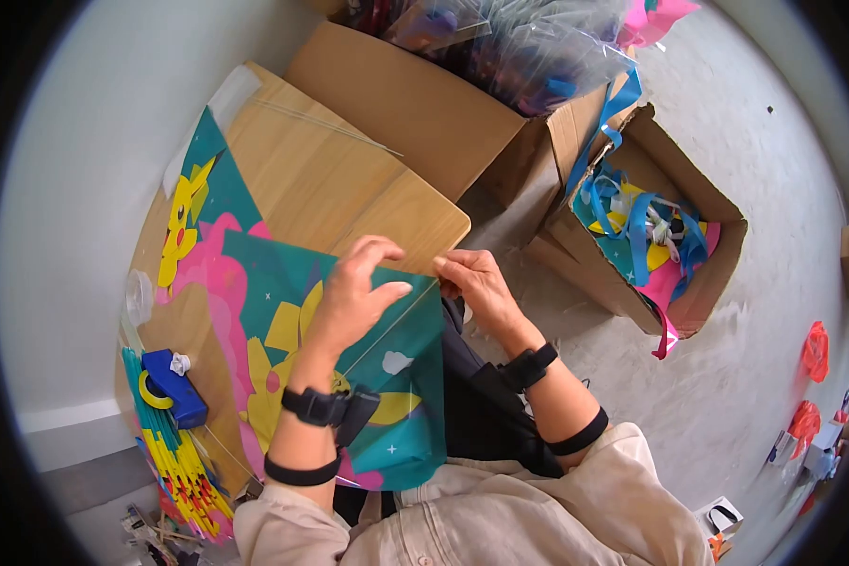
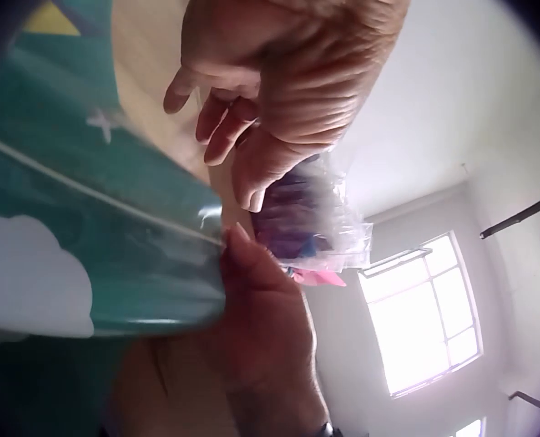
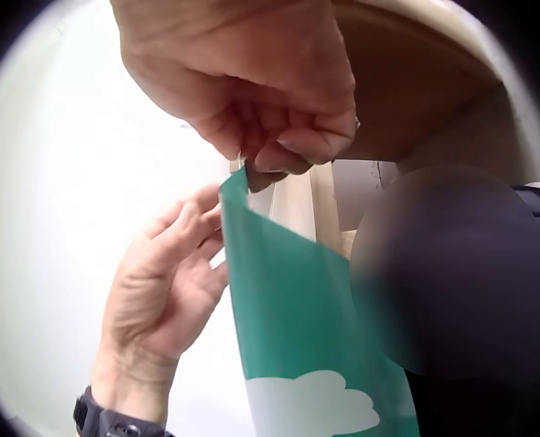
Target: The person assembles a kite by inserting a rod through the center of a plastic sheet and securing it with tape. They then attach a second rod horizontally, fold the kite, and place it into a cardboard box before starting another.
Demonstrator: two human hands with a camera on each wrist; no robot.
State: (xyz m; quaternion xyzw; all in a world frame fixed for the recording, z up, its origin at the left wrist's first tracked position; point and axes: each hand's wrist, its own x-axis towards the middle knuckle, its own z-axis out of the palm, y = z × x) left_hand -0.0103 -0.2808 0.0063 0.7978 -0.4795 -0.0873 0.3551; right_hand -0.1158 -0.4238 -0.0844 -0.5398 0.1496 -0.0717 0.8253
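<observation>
While right hand (image 1: 476, 283) pinches kite (image 1: 387, 377) | box (image 1: 717, 255): ribbons (image 1: 636, 226)

A small kite-making workroom, judging by the low wooden table (image 1: 349, 179) covered with printed kite sheets (image 1: 349, 349), cardboard boxes (image 1: 651, 226) stuffed with ribbons and bagged pieces, a tape dispenser (image 1: 174, 387), and the bare concrete floor (image 1: 754, 132).

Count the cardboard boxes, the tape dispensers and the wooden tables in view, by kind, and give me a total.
Cardboard boxes: 2, the big box and the small box
Tape dispensers: 1, the blue tape dispenser
Wooden tables: 1, the table
Total: 4
</observation>
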